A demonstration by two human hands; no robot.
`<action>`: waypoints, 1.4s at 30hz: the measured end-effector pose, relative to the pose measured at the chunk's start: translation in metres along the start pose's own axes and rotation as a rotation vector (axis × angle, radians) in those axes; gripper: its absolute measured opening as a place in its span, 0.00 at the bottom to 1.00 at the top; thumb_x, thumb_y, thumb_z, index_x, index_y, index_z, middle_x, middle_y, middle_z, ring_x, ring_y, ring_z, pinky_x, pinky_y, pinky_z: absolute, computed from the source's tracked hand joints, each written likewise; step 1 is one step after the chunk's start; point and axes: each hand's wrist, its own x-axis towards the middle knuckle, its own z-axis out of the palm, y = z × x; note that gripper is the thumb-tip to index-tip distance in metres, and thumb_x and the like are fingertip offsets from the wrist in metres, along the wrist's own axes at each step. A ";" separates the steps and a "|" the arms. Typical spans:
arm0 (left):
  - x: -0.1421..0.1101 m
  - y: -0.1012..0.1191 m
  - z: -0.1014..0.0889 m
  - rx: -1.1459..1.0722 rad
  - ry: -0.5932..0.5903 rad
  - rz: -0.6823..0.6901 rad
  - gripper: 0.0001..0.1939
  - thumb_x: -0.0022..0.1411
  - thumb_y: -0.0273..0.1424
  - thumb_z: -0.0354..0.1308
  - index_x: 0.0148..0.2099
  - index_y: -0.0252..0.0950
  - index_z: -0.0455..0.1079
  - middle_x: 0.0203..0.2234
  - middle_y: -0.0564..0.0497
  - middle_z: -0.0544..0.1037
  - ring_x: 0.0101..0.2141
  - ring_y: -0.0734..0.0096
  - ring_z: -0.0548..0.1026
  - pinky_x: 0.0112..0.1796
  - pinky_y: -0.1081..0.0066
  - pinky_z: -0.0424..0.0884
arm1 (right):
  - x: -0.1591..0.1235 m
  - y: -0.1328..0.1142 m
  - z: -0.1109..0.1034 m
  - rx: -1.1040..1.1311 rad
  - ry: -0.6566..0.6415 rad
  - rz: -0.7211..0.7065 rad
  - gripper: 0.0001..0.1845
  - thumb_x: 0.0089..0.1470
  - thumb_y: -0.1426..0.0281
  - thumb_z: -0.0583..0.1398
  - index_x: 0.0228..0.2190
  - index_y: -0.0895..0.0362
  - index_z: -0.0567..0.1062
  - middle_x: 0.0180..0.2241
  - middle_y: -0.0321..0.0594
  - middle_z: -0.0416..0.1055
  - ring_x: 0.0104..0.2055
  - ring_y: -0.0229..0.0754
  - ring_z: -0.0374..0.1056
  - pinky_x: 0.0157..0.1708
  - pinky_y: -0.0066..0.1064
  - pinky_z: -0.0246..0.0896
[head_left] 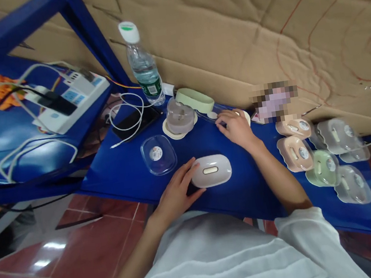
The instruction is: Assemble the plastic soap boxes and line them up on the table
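My left hand (177, 190) grips the left end of a white oval dish (224, 169) on the blue table, thumb at the near edge and fingers at the far side. A cream slotted piece sits in the dish's middle. My right hand (235, 127) is stretched to the back of the table, fingers bent down beside a cream-rimmed part (246, 117); what its fingertips hold is hidden. A clear lid with a round sticker (158, 154) lies left of the dish. Behind it stand a translucent box on a cream base (180, 117) and a pale green oval ring (195, 100).
Several lidded boxes in peach (294, 153), green (321, 168) and clear grey (352, 184) stand at the right. A water bottle (144, 71), a phone (135, 124) with a white cable and a power strip (70, 104) are at the left. Cardboard (213, 38) lines the back.
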 end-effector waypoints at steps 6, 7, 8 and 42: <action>0.001 -0.004 -0.001 -0.095 -0.040 -0.091 0.47 0.70 0.38 0.67 0.80 0.48 0.43 0.74 0.40 0.62 0.72 0.52 0.65 0.69 0.49 0.67 | -0.065 -0.017 -0.026 0.584 0.186 0.191 0.16 0.72 0.54 0.58 0.49 0.50 0.78 0.40 0.39 0.81 0.44 0.46 0.78 0.49 0.40 0.72; 0.002 -0.005 -0.001 -0.107 -0.045 -0.107 0.48 0.70 0.37 0.68 0.80 0.48 0.43 0.74 0.40 0.62 0.72 0.52 0.65 0.69 0.49 0.67 | -0.075 -0.017 -0.026 0.690 0.190 0.246 0.18 0.72 0.52 0.58 0.50 0.49 0.77 0.38 0.38 0.79 0.41 0.44 0.77 0.45 0.38 0.73; 0.002 -0.005 -0.001 -0.118 -0.049 -0.121 0.49 0.69 0.37 0.69 0.80 0.48 0.43 0.74 0.40 0.63 0.72 0.51 0.65 0.69 0.48 0.67 | -0.084 -0.018 -0.025 0.782 0.185 0.293 0.19 0.72 0.50 0.57 0.51 0.49 0.77 0.35 0.36 0.78 0.37 0.43 0.76 0.41 0.36 0.73; 0.010 -0.009 -0.004 -0.117 -0.029 0.003 0.47 0.68 0.43 0.69 0.80 0.48 0.49 0.74 0.40 0.62 0.72 0.52 0.63 0.71 0.51 0.64 | -0.120 -0.070 0.040 0.222 0.144 0.093 0.22 0.76 0.65 0.50 0.62 0.51 0.76 0.58 0.46 0.79 0.60 0.49 0.75 0.60 0.46 0.71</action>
